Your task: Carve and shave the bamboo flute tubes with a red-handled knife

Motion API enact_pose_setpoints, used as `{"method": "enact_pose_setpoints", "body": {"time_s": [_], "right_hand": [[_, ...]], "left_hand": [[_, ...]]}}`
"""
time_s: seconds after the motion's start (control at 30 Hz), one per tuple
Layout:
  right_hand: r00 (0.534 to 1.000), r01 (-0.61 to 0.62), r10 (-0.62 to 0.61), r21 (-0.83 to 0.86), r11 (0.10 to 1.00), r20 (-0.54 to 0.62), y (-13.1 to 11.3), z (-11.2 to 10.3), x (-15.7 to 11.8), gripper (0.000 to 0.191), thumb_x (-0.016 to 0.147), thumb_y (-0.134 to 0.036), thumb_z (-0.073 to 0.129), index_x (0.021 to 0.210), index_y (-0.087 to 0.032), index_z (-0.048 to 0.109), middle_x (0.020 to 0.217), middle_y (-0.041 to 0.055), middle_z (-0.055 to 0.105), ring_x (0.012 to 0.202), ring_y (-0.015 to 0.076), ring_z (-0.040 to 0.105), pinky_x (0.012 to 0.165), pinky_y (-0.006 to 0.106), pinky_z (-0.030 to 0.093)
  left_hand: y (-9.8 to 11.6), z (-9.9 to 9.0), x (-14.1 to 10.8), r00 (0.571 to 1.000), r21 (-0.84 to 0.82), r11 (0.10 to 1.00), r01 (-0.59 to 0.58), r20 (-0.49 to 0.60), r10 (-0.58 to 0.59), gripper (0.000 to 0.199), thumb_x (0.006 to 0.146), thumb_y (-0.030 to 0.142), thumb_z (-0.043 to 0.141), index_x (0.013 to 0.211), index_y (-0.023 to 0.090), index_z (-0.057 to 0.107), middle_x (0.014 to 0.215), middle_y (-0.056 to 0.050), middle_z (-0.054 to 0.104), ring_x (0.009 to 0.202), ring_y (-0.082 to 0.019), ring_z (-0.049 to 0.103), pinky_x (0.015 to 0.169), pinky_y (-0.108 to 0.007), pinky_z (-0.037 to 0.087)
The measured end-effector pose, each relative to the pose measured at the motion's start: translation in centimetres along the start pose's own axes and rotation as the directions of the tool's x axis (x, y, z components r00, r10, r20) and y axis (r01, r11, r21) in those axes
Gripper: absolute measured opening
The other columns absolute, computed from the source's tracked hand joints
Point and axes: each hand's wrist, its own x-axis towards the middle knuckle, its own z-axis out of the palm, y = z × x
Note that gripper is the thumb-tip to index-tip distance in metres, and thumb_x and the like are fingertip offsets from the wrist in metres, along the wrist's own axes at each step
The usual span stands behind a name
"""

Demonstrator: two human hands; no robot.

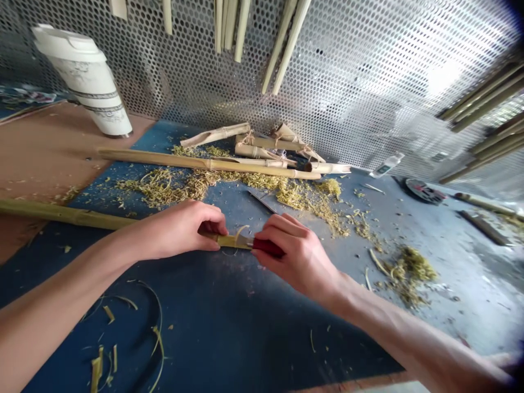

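While clenched around a bamboo cane (69, 214) near its shaved end, left hand (176, 229) firm and tight; right hand (292, 256) likewise closed, grasping a red-handled knife (268, 247), blade (241, 241) pressed to the cane's pale cut tip, just beside the left hand. Cane lying low across the blue counter (204, 322), its far end extending over a brown board (45, 147). Curled shavings (151, 322) scattered below both hands; heaped yellow-green fibre (164, 188) beyond, with a second long cane (204, 165) and cut bamboo pieces (245, 144) behind it. Farther back, a perforated metal panel (368, 82) with bamboo strips hanging before it, and a white banded cup (84, 82) on the board.
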Motion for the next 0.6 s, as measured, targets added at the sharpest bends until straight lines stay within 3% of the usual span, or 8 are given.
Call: {"method": "enact_pose_setpoints", "body": {"time_s": [0.13, 0.23, 0.33, 0.43, 0.6], "right_hand": [[0.985, -0.129, 0.143, 0.139, 0.982, -0.095, 0.0, -0.2, 1.6, 0.004, 0.103, -0.020, 0.085, 0.101, -0.023, 0.083, 0.101, 0.0041, 0.080, 0.091, 0.0212, 0.074, 0.079, 0.035, 0.062], [0.917, -0.303, 0.353, 0.253, 0.919, -0.186, 2.0, -2.5, 0.9, 0.005, 0.101, -0.027, 0.087, 0.103, -0.023, 0.086, 0.101, 0.0031, 0.082, 0.087, 0.0188, 0.074, 0.075, 0.033, 0.061], [0.848, -0.418, 0.477, 0.261, 0.870, -0.230, 4.4, -4.7, -0.9, 0.013, 0.100, -0.037, 0.087, 0.103, -0.025, 0.088, 0.099, 0.0025, 0.083, 0.084, 0.0190, 0.072, 0.075, 0.034, 0.061], [0.816, -0.461, 0.526, 0.280, 0.842, -0.239, 5.9, -5.5, -2.4, 0.017, 0.099, -0.042, 0.089, 0.104, -0.026, 0.089, 0.098, 0.0026, 0.083, 0.087, 0.0206, 0.074, 0.078, 0.035, 0.063], [0.832, -0.464, 0.533, 0.335, 0.820, -0.154, 6.4, -5.1, -3.4, 0.020, 0.103, -0.049, 0.087, 0.108, -0.030, 0.090, 0.104, 0.0040, 0.085, 0.095, 0.0230, 0.078, 0.079, 0.035, 0.067]], "left_hand": [[-0.1, 0.2, 0.0, 1.000, -0.020, 0.999, 0.026, -0.007, -0.026, 0.020, 0.084, 0.041, 0.087, 0.097, 0.028, 0.080, 0.095, 0.000, 0.087, 0.086, -0.024, 0.081, 0.074, -0.031, 0.057], [-0.1, 0.4, -0.1, 0.999, 0.010, 0.999, 0.045, -0.017, -0.045, 0.020, 0.087, 0.040, 0.084, 0.100, 0.027, 0.076, 0.101, -0.002, 0.087, 0.090, -0.024, 0.082, 0.077, -0.032, 0.058], [0.2, 0.6, -0.2, 0.999, 0.046, 0.998, 0.047, -0.017, -0.046, 0.013, 0.090, 0.037, 0.079, 0.097, 0.028, 0.075, 0.096, 0.000, 0.085, 0.086, -0.022, 0.079, 0.076, -0.031, 0.056], [0.8, 0.8, -0.1, 0.999, 0.091, 0.995, 0.034, -0.032, -0.032, 0.017, 0.093, 0.046, 0.078, 0.092, 0.029, 0.076, 0.090, 0.001, 0.083, 0.080, -0.022, 0.076, 0.072, -0.031, 0.053], [0.2, 1.5, 0.0, 0.982, 0.160, 0.985, -0.058, -0.167, 0.085, 0.025, 0.095, 0.055, 0.076, 0.081, 0.034, 0.077, 0.080, 0.005, 0.081, 0.068, -0.021, 0.075, 0.062, -0.030, 0.053]]}}
